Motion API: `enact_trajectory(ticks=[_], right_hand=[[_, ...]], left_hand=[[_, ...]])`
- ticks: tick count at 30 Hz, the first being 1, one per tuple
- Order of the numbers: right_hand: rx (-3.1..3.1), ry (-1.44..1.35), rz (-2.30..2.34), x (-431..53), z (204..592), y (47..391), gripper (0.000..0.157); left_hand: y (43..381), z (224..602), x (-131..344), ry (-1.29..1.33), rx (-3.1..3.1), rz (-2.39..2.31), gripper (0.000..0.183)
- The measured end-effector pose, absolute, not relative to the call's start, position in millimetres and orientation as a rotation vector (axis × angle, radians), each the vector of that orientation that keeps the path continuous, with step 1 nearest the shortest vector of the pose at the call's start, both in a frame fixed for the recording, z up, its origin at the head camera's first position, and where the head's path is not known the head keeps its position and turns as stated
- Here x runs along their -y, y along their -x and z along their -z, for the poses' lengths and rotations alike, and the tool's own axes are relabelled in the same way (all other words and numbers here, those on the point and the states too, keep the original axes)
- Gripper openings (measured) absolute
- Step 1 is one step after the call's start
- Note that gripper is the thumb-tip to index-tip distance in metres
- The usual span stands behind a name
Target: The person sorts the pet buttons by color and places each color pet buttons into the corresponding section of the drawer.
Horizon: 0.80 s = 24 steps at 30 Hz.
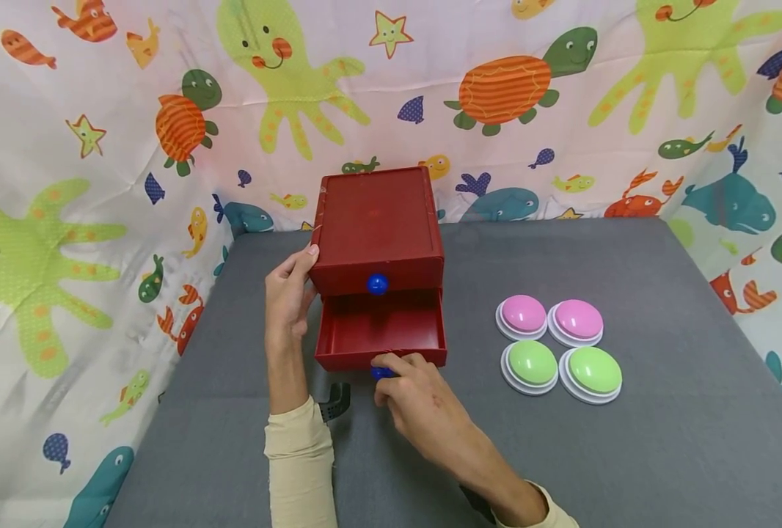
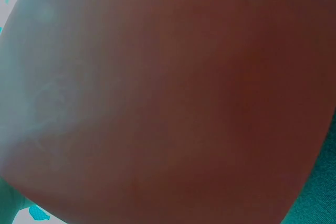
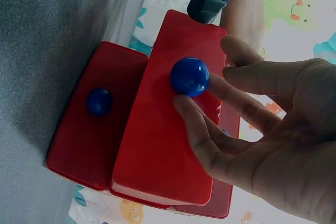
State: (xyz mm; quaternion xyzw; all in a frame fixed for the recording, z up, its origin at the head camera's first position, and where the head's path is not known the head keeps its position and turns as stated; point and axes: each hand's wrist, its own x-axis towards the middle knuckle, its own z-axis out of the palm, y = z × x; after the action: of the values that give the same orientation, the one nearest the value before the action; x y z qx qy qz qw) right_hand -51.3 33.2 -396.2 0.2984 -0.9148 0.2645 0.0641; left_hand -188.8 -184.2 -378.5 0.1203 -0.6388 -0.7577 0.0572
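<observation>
A dark red drawer cabinet [image 1: 378, 213] stands on the grey table, and its middle drawer [image 1: 381, 337] is pulled out with no contents visible. The right hand [image 1: 424, 396] is at that drawer's round blue knob [image 3: 190, 77], fingertips touching it from two sides. My left hand [image 1: 288, 293] rests against the cabinet's left side, one fingertip at the front top corner; the other fingers are partly hidden. Above the pulled-out drawer, the top drawer is closed, with its blue knob [image 1: 378, 284] facing forward. The lowest drawer [image 3: 100, 129] appears closed in the right wrist view.
To the right of the cabinet lie two pink push buttons [image 1: 523, 314] and two green push buttons [image 1: 532, 362] on white bases, grouped closely. A sea-animal printed cloth [image 1: 404, 147] hangs behind the table [image 1: 681, 455] and along its sides.
</observation>
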Motion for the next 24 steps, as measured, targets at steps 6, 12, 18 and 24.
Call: enact_trajectory(ticks=[6,12,18,24], right_hand=[[2.734,-0.795,-0.902,-36.0,391.2,47.9,0.011],[2.509,-0.613,-1.187,-52.3,378.1,48.8,0.019],[2.302,-0.42,-1.162,-91.4,358.0,61.3,0.038],[2.699,-0.201,-0.939,-134.6,350.1,94.7,0.038]], left_hand=[[188.9,378.8,184.0,-0.372,1.932,2.299,0.048],[188.1,378.3,184.5,-0.358,1.935,2.289,0.047],[189.5,377.0,184.5,-0.326,1.932,2.308,0.048],[187.4,379.7,186.3,-0.33,1.917,2.31,0.048]])
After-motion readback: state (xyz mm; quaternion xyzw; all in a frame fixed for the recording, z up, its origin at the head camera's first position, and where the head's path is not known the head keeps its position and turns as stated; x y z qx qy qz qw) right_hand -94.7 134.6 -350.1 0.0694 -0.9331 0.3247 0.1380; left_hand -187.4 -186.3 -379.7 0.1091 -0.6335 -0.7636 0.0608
